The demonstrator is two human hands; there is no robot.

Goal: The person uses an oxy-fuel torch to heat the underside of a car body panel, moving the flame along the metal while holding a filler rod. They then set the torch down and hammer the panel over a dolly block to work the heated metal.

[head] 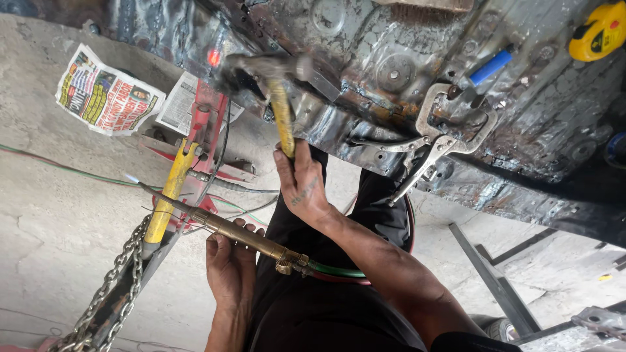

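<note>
My right hand grips the yellow handle of a hammer. Its steel head rests against the scorched sheet-metal car panel, beside a small red-glowing spot. My left hand holds a brass gas torch lower down. The torch's thin nozzle points up and left, with a small blue flame at its tip. Green and red hoses run from the torch's rear across my dark trousers.
Locking pliers clamp the panel's edge. On the panel lie a blue-handled tool and a yellow tape measure. A red jack with a yellow handle, a chain and newspaper sit on the concrete at left. A dark steel frame is at right.
</note>
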